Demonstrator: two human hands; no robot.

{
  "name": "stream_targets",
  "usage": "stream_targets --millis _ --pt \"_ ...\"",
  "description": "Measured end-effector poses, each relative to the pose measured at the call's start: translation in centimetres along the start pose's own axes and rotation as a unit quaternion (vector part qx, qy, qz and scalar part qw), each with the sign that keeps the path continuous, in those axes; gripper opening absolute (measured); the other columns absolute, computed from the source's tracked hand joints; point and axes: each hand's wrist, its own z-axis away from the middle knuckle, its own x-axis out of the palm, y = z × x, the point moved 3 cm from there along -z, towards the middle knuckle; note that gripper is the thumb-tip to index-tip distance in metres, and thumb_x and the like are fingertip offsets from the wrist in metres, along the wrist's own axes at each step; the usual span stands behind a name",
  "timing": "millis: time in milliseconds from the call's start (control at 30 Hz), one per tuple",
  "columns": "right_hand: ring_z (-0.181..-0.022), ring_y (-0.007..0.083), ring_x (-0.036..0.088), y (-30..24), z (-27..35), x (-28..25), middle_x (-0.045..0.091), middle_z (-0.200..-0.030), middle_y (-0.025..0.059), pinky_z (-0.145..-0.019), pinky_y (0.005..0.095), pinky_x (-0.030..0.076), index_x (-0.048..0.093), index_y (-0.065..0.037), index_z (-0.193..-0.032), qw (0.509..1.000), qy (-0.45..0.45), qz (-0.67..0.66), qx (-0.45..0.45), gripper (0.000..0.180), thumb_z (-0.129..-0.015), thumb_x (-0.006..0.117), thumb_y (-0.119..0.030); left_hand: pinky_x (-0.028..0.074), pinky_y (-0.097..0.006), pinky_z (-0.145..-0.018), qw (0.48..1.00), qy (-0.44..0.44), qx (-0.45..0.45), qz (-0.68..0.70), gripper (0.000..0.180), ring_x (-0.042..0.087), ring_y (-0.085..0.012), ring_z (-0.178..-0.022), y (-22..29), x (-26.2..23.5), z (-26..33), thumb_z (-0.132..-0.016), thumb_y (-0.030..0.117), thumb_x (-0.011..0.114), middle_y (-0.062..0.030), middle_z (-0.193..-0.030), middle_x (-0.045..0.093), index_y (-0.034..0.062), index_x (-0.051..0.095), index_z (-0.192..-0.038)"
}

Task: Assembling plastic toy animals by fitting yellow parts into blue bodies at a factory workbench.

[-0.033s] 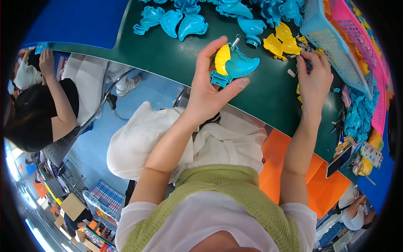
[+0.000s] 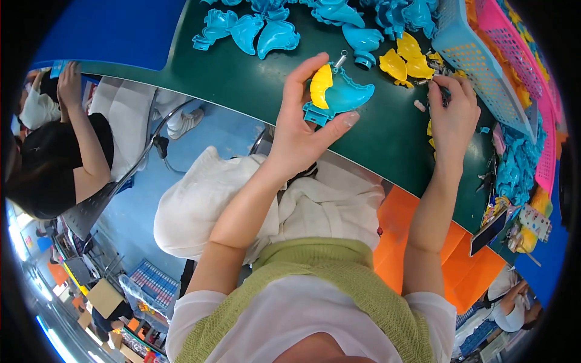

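Tilting the glossy blue curved plastic shell (image 2: 353, 94) could tip out its yellow crescent plastic piece (image 2: 321, 86), if that's unfastened. My left grip (image 2: 296, 136) holds the shell above the dark green surface (image 2: 387, 133), thumb nearest me. My right grip (image 2: 455, 112) bends down at small silvery metal parts (image 2: 422, 80); whether it's pinching any, I can't tell.

Dark green tabletop (image 2: 375, 136) carries the parts. Blue curved shells (image 2: 338, 13) lie along the far side, some overlapping. Yellow shells (image 2: 417, 66) sit clustered right. Small pale-pink piece (image 2: 419, 105) lies nearer. Light-blue perforated basket (image 2: 469, 63) stands at right.
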Motion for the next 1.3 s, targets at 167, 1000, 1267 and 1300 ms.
stream_targets --millis 167,1000,1267,1300 --pt "-0.063 0.0212 0.056 0.1 0.0 0.1 0.060 -0.089 0.0094 -0.059 0.0297 0.045 0.063 -0.003 -0.086 0.998 0.009 -0.060 -0.010 0.011 -0.077 0.062 -0.009 0.039 -0.028 -0.093 0.999 0.002 -0.021 0.026 0.069 0.047 -0.0158 -0.109 0.6 0.1 0.1 -0.075 0.004 0.070 -0.0102 -0.123 0.045 0.0042 0.031 -0.132" --pt "-0.073 0.0192 0.059 -2.0 0.0 0.4 0.057 -0.091 0.0096 -0.057 0.0278 0.049 0.062 -0.005 -0.091 0.975 -0.004 -0.219 0.036 0.011 -0.080 0.058 -0.004 0.037 -0.026 -0.092 0.999 -0.026 0.022 -0.039 0.069 0.044 -0.0141 -0.110 0.5 0.1 0.0 -0.071 0.003 0.071 -0.0072 -0.124 0.042 0.0030 0.035 -0.130" --pt "-0.069 0.0201 0.057 -2.6 0.1 0.9 0.058 -0.089 0.0091 -0.060 0.0292 0.044 0.062 -0.006 -0.094 0.957 -0.071 -0.282 0.003 0.013 -0.082 0.058 -0.006 0.040 -0.026 -0.089 0.999 -0.033 0.017 -0.037 0.068 0.046 -0.0137 -0.108 0.3 0.3 -0.1 -0.072 0.003 0.071 -0.0066 -0.121 0.043 0.0032 0.035 -0.131" --pt "-0.069 0.0201 0.057 -2.4 0.1 1.0 0.058 -0.089 0.0091 -0.060 0.0292 0.044 0.062 -0.006 -0.094 0.957 -0.070 -0.281 0.004 0.013 -0.082 0.058 -0.006 0.040 -0.026 -0.089 0.999 -0.034 0.020 -0.037 0.068 0.045 -0.0136 -0.108 0.2 0.3 -0.1 -0.072 0.003 0.071 -0.0067 -0.121 0.043 0.0032 0.035 -0.131"
